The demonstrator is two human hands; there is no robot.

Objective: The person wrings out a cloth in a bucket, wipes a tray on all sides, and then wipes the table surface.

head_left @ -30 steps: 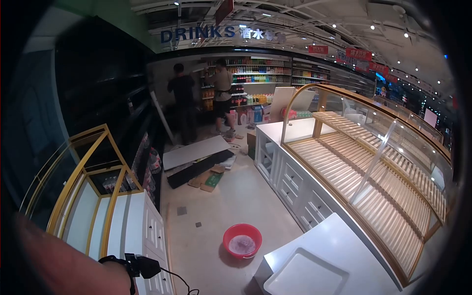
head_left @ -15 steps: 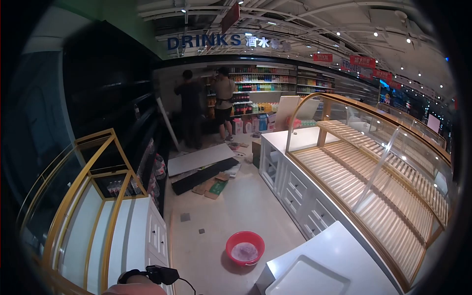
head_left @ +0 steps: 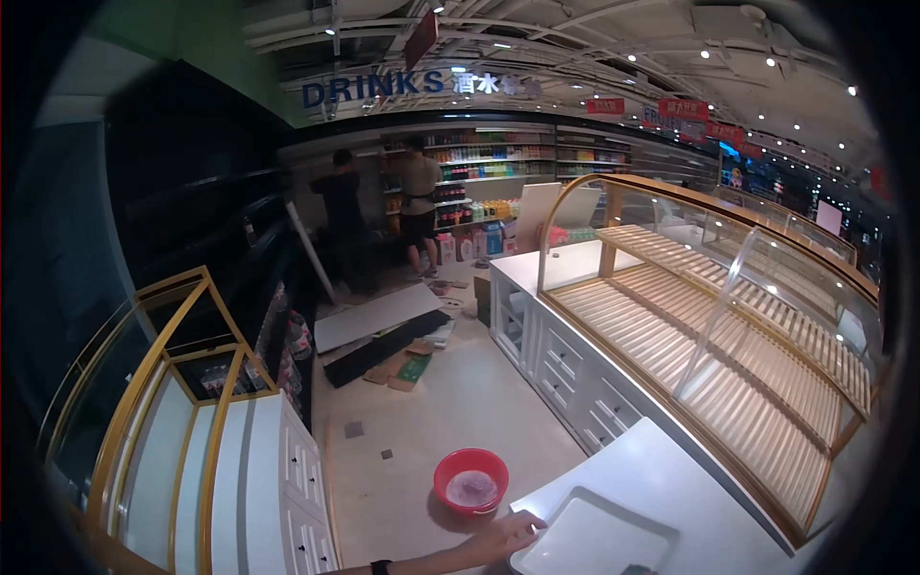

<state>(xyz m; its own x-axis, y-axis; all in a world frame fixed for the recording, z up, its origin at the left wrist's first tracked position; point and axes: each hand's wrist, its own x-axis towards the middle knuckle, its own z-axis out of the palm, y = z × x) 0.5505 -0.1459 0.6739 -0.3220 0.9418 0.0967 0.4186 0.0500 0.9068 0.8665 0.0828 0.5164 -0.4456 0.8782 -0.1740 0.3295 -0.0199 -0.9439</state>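
My left hand (head_left: 508,537) reaches in from the bottom edge, a black band on its wrist. Its fingers are closed at the left rim of a white rectangular tray (head_left: 599,537), which lies on a white counter (head_left: 637,450). A small grey-green thing (head_left: 636,569) shows at the tray's near edge, too cut off to name. My right hand is out of view. Just beyond my left hand, a red basin (head_left: 471,460) with cloudy, sudsy liquid stands on the floor.
A glass display case (head_left: 709,316) with slatted shelves runs along the right, another gold-framed case (head_left: 206,383) along the left. Boards (head_left: 379,316) and flattened cardboard (head_left: 407,367) lie on the floor ahead. Two people (head_left: 340,206) (head_left: 419,201) stand by the drinks shelves (head_left: 498,153).
My left hand has come into view at the tray's left rim. A black strapped device with a cable at the lower left has left view. The whole view has shifted slightly.
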